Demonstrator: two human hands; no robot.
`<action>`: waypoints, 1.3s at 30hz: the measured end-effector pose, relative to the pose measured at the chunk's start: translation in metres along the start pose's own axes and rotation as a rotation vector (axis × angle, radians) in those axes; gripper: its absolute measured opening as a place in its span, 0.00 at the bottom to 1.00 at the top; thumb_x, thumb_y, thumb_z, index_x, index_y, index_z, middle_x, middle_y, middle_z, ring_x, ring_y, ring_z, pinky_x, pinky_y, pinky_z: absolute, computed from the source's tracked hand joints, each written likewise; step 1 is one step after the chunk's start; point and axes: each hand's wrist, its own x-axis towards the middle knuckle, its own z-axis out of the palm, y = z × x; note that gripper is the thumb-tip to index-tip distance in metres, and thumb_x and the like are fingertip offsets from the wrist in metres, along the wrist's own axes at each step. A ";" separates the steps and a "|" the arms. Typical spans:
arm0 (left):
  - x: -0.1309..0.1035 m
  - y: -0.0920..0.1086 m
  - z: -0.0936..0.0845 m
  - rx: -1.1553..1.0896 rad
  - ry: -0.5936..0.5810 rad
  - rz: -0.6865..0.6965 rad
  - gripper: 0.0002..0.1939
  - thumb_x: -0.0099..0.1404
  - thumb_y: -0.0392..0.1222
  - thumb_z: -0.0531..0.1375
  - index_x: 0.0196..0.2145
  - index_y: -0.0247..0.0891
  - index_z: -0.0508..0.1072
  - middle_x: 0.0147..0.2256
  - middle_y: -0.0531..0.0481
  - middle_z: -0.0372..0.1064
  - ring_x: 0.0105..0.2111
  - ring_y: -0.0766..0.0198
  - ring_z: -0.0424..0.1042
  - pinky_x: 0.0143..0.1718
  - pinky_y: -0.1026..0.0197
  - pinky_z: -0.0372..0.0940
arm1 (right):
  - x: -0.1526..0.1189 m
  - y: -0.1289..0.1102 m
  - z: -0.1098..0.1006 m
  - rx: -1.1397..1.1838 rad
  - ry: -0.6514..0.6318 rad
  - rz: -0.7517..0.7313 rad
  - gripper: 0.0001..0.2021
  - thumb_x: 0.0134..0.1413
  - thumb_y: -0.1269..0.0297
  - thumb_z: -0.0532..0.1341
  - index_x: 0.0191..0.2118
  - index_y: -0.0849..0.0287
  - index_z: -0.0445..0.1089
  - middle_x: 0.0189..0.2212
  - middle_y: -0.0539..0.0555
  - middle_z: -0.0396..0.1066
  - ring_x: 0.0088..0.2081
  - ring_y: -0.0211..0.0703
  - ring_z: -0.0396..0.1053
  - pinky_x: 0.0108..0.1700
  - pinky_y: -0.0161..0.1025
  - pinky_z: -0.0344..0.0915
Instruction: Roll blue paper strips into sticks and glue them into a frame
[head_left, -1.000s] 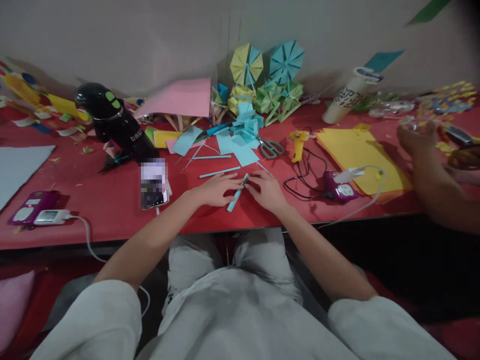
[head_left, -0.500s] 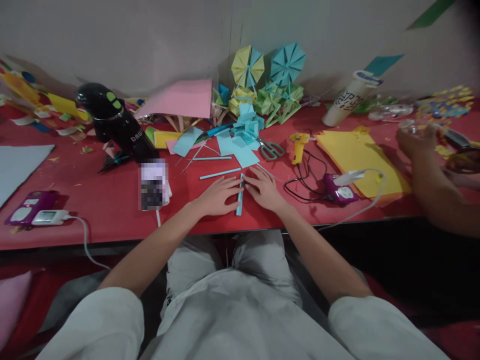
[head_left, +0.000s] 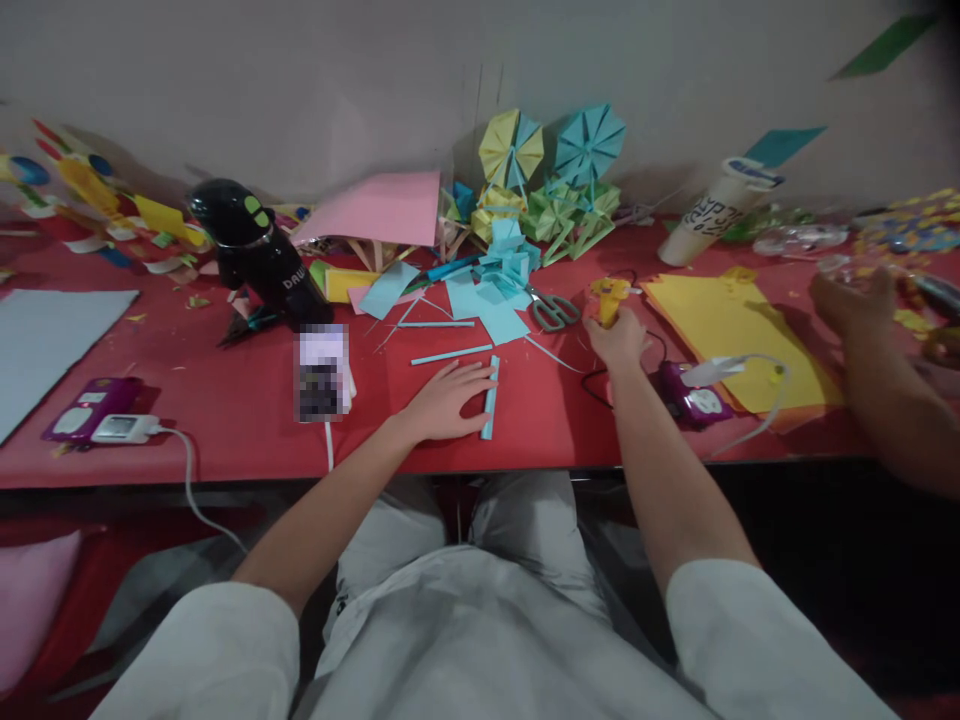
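Note:
My left hand (head_left: pixel 450 402) lies on the red table with its fingers spread, the fingertips touching a narrow blue paper strip (head_left: pixel 490 398). My right hand (head_left: pixel 621 338) is at the yellow glue gun (head_left: pixel 609 298), its fingers closed round the lower part. Beyond my left hand lies a thin blue paper stick (head_left: pixel 451 355), with another stick (head_left: pixel 436 324) farther back. Grey-handled scissors (head_left: pixel 553 310) rest left of the glue gun, beside blue paper pieces (head_left: pixel 501 312).
A black bottle (head_left: pixel 259 255) and a phone (head_left: pixel 322 372) are on the left. Yellow sheets (head_left: pixel 750 345), a purple power socket (head_left: pixel 696 395) and a cup (head_left: pixel 709 212) stand right. Another person's hand (head_left: pixel 855 300) is at far right. Paper umbrellas (head_left: pixel 589 142) are at the back.
My right hand has left the blue strip, moved right and closed on the glue gun. My left hand stays at the strip. The whole view has shifted slightly.

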 end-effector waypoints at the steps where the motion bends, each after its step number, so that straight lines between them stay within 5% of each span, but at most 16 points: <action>1: 0.000 0.000 0.000 -0.005 0.002 -0.001 0.28 0.68 0.51 0.58 0.63 0.42 0.66 0.70 0.47 0.54 0.71 0.55 0.51 0.73 0.47 0.38 | 0.004 -0.001 -0.001 0.040 0.013 0.094 0.22 0.63 0.54 0.54 0.54 0.67 0.66 0.48 0.77 0.70 0.48 0.64 0.66 0.44 0.53 0.59; 4: 0.000 0.001 -0.001 -0.024 0.013 -0.007 0.31 0.66 0.50 0.59 0.65 0.41 0.63 0.69 0.46 0.55 0.70 0.54 0.52 0.72 0.47 0.39 | 0.009 -0.003 -0.005 0.195 0.080 0.201 0.16 0.59 0.61 0.57 0.51 0.61 0.69 0.47 0.71 0.73 0.44 0.56 0.67 0.41 0.46 0.59; 9: -0.001 0.003 -0.003 -0.057 0.028 -0.031 0.36 0.65 0.50 0.60 0.68 0.39 0.57 0.69 0.42 0.55 0.70 0.53 0.53 0.72 0.47 0.41 | -0.008 0.000 -0.013 0.312 0.092 0.112 0.12 0.62 0.60 0.56 0.43 0.63 0.70 0.37 0.61 0.74 0.34 0.42 0.65 0.35 0.39 0.60; 13: 0.000 0.002 -0.002 -0.066 0.038 -0.032 0.36 0.65 0.49 0.60 0.68 0.38 0.57 0.68 0.42 0.56 0.69 0.53 0.54 0.72 0.47 0.41 | -0.042 0.008 -0.025 0.388 0.056 0.034 0.09 0.55 0.57 0.63 0.36 0.57 0.68 0.30 0.53 0.71 0.30 0.42 0.65 0.31 0.39 0.62; 20: 0.001 0.001 0.000 -0.066 0.045 -0.038 0.37 0.64 0.50 0.60 0.67 0.38 0.58 0.68 0.41 0.58 0.68 0.51 0.57 0.72 0.46 0.43 | -0.095 0.009 -0.035 0.730 -0.326 -0.119 0.25 0.45 0.40 0.69 0.35 0.59 0.69 0.25 0.52 0.71 0.26 0.40 0.67 0.30 0.38 0.65; 27: 0.001 0.001 0.000 -0.063 0.046 -0.035 0.36 0.65 0.51 0.59 0.67 0.40 0.57 0.68 0.43 0.57 0.68 0.51 0.57 0.72 0.45 0.44 | -0.111 -0.016 -0.033 0.628 -0.483 -0.253 0.30 0.54 0.34 0.59 0.32 0.61 0.73 0.20 0.50 0.66 0.23 0.37 0.64 0.28 0.36 0.61; 39: 0.001 -0.001 0.002 -0.055 0.058 -0.029 0.36 0.65 0.50 0.59 0.67 0.40 0.56 0.68 0.44 0.58 0.68 0.52 0.58 0.72 0.45 0.44 | -0.105 -0.036 -0.023 0.611 -0.460 -0.291 0.33 0.51 0.28 0.55 0.27 0.59 0.68 0.20 0.50 0.65 0.24 0.38 0.63 0.30 0.38 0.60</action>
